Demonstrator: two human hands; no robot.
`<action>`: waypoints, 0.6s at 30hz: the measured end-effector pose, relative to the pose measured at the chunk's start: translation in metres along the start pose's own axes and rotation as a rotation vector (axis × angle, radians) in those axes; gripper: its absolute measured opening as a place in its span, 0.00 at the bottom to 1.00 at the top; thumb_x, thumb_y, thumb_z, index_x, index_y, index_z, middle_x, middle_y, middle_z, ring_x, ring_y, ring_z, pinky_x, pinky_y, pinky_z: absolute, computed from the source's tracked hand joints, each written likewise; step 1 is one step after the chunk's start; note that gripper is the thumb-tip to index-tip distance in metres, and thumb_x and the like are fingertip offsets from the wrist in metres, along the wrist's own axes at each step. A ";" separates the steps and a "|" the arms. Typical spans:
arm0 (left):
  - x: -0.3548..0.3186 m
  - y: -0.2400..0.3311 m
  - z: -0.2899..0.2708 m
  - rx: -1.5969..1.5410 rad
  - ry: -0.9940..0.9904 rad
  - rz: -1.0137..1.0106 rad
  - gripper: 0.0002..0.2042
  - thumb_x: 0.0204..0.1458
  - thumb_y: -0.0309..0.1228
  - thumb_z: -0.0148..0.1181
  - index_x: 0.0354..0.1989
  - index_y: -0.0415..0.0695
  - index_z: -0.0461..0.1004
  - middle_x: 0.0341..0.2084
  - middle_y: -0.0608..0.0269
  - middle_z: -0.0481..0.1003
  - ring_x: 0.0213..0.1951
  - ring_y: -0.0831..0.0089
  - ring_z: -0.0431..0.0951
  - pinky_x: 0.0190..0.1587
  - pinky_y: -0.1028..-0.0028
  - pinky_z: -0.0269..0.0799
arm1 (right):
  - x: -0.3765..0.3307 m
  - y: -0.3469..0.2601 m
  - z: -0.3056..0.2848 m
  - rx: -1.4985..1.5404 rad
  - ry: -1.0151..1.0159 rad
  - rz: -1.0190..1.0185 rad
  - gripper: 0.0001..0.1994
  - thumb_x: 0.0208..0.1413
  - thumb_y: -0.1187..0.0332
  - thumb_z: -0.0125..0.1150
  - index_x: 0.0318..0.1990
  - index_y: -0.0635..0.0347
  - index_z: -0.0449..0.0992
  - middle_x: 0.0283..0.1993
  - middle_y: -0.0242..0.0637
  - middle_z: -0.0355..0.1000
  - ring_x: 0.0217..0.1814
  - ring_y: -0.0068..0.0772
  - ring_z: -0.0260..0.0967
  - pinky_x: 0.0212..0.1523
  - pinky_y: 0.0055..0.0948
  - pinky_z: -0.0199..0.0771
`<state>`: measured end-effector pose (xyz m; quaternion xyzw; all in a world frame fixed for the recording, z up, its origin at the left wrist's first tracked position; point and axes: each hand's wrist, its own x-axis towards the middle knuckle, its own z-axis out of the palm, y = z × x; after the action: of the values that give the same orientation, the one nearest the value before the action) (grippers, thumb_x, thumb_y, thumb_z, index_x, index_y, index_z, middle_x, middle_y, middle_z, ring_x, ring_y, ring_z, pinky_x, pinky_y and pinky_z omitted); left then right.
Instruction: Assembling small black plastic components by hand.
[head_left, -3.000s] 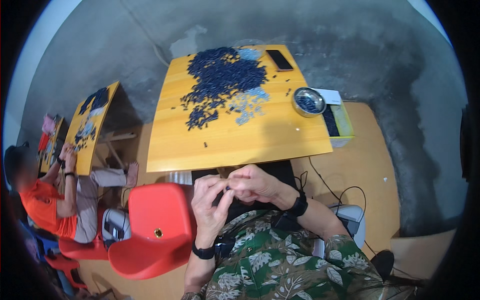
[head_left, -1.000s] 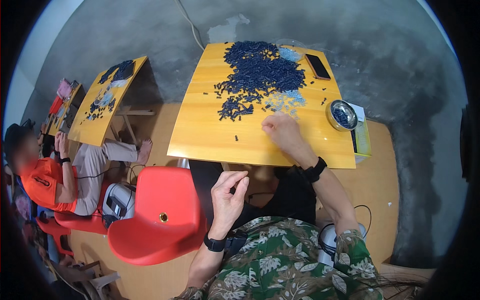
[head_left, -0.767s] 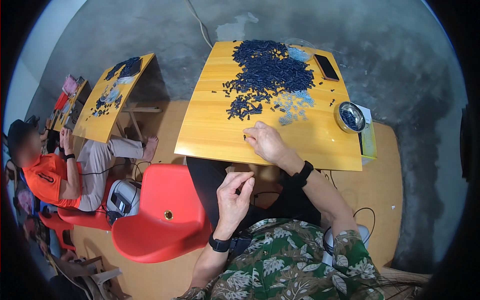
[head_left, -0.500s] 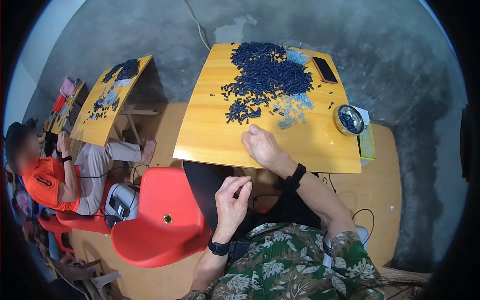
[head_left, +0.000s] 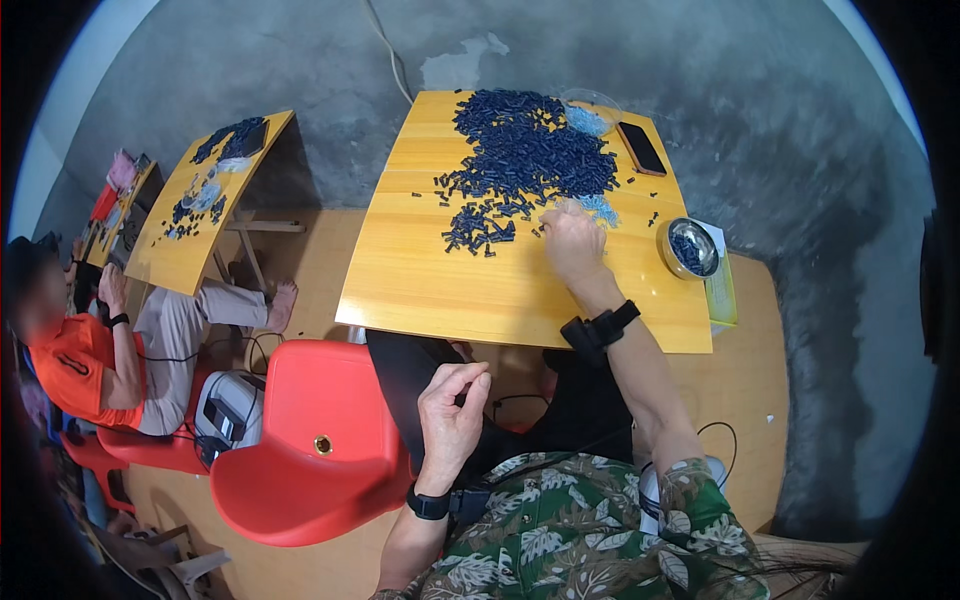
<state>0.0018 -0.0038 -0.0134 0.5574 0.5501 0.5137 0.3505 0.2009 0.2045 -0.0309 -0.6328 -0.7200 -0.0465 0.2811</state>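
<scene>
Left to right: a seated person in orange (head_left: 75,350), a red chair (head_left: 310,440), then our left hand (head_left: 452,415), its grip pinched shut above our lap, contents unseen. On the yellow table (head_left: 440,290), our right hand (head_left: 572,240) touches the dark blue pile (head_left: 525,160), grip unclear; pieces could scatter toward the phone (head_left: 641,148) and metal bowl (head_left: 688,248).

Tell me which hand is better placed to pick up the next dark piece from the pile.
Right hand: it rests on the table beside the dark pieces. The left hand is over the lap.

right hand (head_left: 572,240) on table (head_left: 430,290), dark pieces (head_left: 525,160)
</scene>
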 end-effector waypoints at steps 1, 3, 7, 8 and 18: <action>0.000 0.000 0.000 -0.002 -0.001 0.000 0.07 0.54 0.24 0.62 0.40 0.38 0.80 0.31 0.61 0.77 0.34 0.75 0.75 0.41 0.76 0.70 | 0.002 0.002 0.001 0.000 -0.001 -0.002 0.05 0.50 0.74 0.55 0.29 0.60 0.78 0.37 0.46 0.70 0.42 0.48 0.73 0.39 0.47 0.75; 0.000 0.002 0.001 -0.001 0.000 0.004 0.07 0.54 0.23 0.61 0.40 0.38 0.80 0.31 0.61 0.77 0.34 0.75 0.75 0.41 0.76 0.70 | 0.004 0.003 0.002 0.013 -0.083 -0.028 0.06 0.48 0.75 0.55 0.28 0.60 0.80 0.38 0.46 0.71 0.44 0.48 0.73 0.39 0.46 0.76; 0.001 0.001 0.000 0.041 0.018 0.097 0.07 0.53 0.22 0.62 0.40 0.37 0.79 0.31 0.58 0.77 0.30 0.74 0.77 0.35 0.76 0.72 | 0.006 0.005 0.002 -0.019 -0.153 -0.040 0.06 0.48 0.74 0.56 0.28 0.59 0.81 0.39 0.46 0.71 0.45 0.48 0.72 0.40 0.46 0.76; 0.001 0.000 0.000 0.042 0.016 0.097 0.07 0.53 0.22 0.62 0.40 0.37 0.79 0.31 0.58 0.77 0.30 0.74 0.77 0.35 0.76 0.72 | 0.006 0.008 0.006 -0.050 -0.128 -0.068 0.05 0.50 0.72 0.57 0.29 0.59 0.80 0.39 0.46 0.71 0.44 0.48 0.72 0.40 0.46 0.74; 0.001 0.010 0.002 0.033 0.016 0.096 0.08 0.54 0.23 0.61 0.42 0.36 0.79 0.32 0.58 0.77 0.34 0.72 0.76 0.40 0.76 0.71 | -0.024 -0.026 -0.059 1.278 -0.312 0.294 0.05 0.57 0.72 0.60 0.35 0.64 0.75 0.29 0.37 0.75 0.28 0.29 0.75 0.26 0.27 0.78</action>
<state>0.0065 -0.0042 -0.0045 0.5849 0.5340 0.5249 0.3118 0.1983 0.1531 0.0144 -0.4329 -0.5444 0.5197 0.4962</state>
